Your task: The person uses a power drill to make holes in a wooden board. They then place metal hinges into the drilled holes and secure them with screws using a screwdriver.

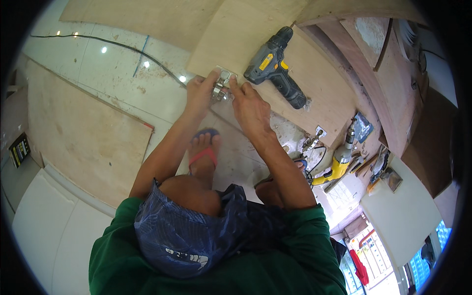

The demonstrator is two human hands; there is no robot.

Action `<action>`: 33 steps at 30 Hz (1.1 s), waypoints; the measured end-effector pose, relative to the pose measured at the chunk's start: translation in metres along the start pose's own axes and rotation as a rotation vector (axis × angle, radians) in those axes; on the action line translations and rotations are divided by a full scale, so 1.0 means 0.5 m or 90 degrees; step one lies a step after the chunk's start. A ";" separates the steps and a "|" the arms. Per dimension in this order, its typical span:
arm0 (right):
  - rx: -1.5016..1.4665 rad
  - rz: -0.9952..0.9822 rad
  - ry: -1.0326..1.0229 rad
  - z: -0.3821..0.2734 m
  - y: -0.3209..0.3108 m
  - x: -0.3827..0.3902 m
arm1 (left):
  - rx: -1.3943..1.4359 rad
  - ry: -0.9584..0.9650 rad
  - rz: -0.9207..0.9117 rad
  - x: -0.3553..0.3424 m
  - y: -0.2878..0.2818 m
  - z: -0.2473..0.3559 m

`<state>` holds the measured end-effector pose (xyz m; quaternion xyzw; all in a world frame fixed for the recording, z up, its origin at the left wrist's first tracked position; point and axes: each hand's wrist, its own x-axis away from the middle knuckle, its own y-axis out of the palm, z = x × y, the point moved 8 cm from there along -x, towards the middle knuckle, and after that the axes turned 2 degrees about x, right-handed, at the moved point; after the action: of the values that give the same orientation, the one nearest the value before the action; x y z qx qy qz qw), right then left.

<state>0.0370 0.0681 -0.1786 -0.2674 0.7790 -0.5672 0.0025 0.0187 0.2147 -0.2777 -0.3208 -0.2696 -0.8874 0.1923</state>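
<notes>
A silver cabinet hinge (221, 87) sits at the near edge of a light plywood panel (221, 44). My left hand (198, 97) grips its left side between thumb and fingers. From the other side my right hand (252, 110) pinches the hinge, its index finger and thumb against the metal plate. Part of the hinge is hidden by my fingers. A grey and black cordless drill (271, 63) with a bit fitted lies on the panel just right of my hands. Farther right, a second hinge (311, 141) is at the same panel edge.
A yellow corded power tool (339, 164) and hand tools lie on the right. Another plywood board (83, 128) rests at the left. A black cable (123, 46) crosses the dusty tiled floor (105, 73). My sandalled foot (202, 150) is below the hinge.
</notes>
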 end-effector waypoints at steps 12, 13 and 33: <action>-0.021 -0.025 -0.015 0.005 -0.007 -0.001 | -0.026 0.018 0.001 0.000 -0.007 0.001; -0.023 -0.033 -0.014 -0.002 -0.011 -0.003 | -0.031 0.019 0.005 -0.005 -0.014 -0.003; -0.201 0.031 -0.012 -0.016 0.005 0.013 | -0.156 -0.030 0.096 0.111 -0.134 0.117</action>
<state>0.0278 0.0732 -0.1762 -0.2507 0.8647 -0.4350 -0.0187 -0.0285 0.2929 -0.2263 -0.3817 -0.1388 -0.8891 0.2112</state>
